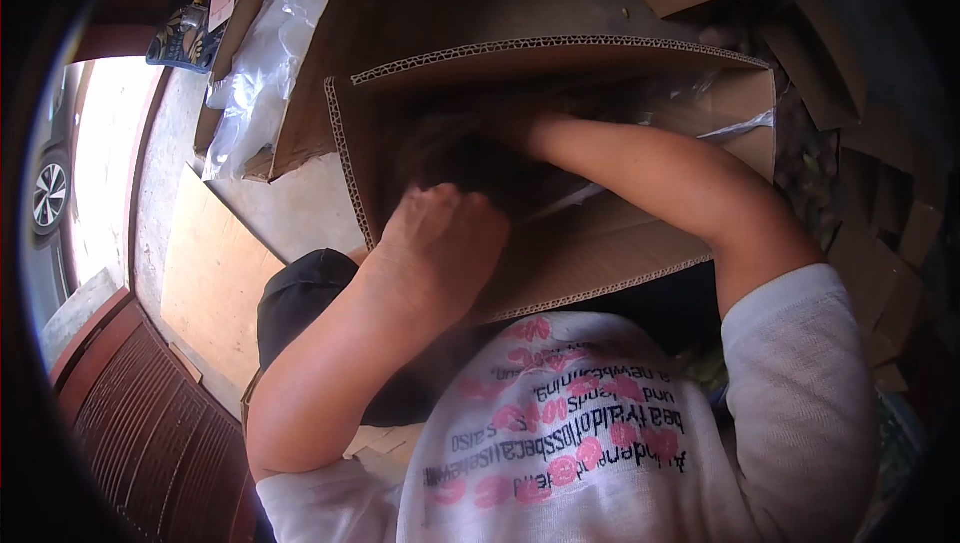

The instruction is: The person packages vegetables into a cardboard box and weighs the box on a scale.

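Here, the left hand [445, 233] is curled into a fist at the near edge of the open cardboard box [620, 243]. The right hand [525, 128] reaches deeper inside the box, fingers hidden in shadow, grip unclear.

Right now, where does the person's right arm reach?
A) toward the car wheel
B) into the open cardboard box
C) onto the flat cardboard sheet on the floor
B: the right hand reaches inside the cardboard box, under its upper flap, with its fingers lost in shadow.
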`<state>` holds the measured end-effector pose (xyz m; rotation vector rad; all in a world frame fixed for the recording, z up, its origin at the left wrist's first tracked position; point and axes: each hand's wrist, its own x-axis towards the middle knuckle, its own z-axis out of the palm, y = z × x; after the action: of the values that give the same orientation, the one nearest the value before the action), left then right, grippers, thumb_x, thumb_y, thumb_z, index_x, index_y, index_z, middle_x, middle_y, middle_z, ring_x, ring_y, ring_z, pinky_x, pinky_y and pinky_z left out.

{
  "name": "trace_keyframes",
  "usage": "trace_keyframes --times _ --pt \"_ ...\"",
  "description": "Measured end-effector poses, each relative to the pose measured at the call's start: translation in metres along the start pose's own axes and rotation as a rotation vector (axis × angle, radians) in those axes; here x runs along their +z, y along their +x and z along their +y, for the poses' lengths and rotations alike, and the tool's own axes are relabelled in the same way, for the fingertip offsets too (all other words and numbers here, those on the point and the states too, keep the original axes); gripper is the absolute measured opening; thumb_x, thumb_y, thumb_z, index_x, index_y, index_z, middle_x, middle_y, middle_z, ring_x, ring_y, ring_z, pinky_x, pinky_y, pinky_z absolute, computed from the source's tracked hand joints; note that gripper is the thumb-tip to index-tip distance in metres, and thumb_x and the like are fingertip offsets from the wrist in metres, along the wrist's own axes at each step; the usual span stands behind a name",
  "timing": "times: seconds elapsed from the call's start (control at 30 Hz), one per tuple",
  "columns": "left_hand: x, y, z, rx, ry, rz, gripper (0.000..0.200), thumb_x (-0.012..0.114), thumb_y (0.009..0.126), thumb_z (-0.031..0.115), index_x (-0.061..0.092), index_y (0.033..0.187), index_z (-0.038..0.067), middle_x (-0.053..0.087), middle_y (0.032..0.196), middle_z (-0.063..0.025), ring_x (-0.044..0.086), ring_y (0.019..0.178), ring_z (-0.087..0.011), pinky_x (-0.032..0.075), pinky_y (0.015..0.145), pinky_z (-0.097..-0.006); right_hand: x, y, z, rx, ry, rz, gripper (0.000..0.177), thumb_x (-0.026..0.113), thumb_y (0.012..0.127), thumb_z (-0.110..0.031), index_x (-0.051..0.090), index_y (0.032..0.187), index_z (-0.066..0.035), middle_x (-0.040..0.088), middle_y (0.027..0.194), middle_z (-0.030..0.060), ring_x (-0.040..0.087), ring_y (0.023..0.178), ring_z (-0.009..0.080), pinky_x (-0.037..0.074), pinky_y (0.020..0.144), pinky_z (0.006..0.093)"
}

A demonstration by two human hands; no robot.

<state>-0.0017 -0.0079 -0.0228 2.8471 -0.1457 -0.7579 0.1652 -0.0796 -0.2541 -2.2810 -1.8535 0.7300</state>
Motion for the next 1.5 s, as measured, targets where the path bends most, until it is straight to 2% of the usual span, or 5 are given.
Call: trace_keyframes --times 0.37,0.7,0.8,0.93,1.5 --pt "-0.013 0.006 0.013 0.002 -0.031 0.037 0.010 0.055 0.076 0.008 0.064 0.080 0.009 0.057 0.068 -0.0056 0.060 0.073 -0.0240 0.029 0.103 -0.0547 0.023 -0.003 0.038 -0.051 -0.083 0.177 0.043 0.031 0.096 -0.029 0.040 0.135 -0.013 0.043 0.137 0.0130 0.045 0.123 0.0294 0.033 0.105 0.0429" --pt "-0.014 0.023 0.024 0.027 0.026 -0.072 0.013 0.052 0.075 0.006 0.066 0.075 0.008 0.060 0.061 -0.0066 0.065 0.070 -0.0229 0.015 0.108 -0.0621 0.009 -0.005 0.020 -0.205 -0.007 0.230 0.042 0.036 0.094 -0.027 0.045 0.130 -0.007 0.043 0.135 0.0196 0.042 0.124 0.0347 0.031 0.106 0.0454" --pt "-0.011 0.025 0.020 0.040 -0.001 -0.044 0.013 0.053 0.075 0.006 0.065 0.074 0.009 0.059 0.060 -0.0066 0.065 0.068 -0.0234 0.016 0.109 -0.0605 -0.018 -0.025 0.015 -0.425 -0.492 -0.094 0.041 0.036 0.094 -0.020 0.043 0.134 -0.017 0.047 0.133 0.0165 0.046 0.120 0.0343 0.035 0.102 0.0470" --pt "-0.012 0.022 0.020 0.019 -0.013 -0.015 0.013 0.053 0.074 0.006 0.065 0.072 0.009 0.058 0.058 -0.0064 0.064 0.065 -0.0233 0.018 0.109 -0.0590 0.006 -0.035 0.010 -0.443 -0.336 -0.500 0.040 0.039 0.091 -0.016 0.045 0.131 -0.015 0.049 0.130 0.0152 0.051 0.116 0.0331 0.040 0.098 0.0436" --pt "-0.023 0.014 0.012 0.093 -0.035 -0.188 0.013 0.052 0.080 0.011 0.065 0.083 0.010 0.057 0.071 -0.0037 0.060 0.075 -0.0190 0.022 0.108 -0.0588 0.032 -0.029 0.005 -0.336 -0.263 -0.482 0.039 0.041 0.090 -0.017 0.047 0.129 -0.014 0.051 0.128 0.0145 0.051 0.116 0.0307 0.041 0.098 0.0406"
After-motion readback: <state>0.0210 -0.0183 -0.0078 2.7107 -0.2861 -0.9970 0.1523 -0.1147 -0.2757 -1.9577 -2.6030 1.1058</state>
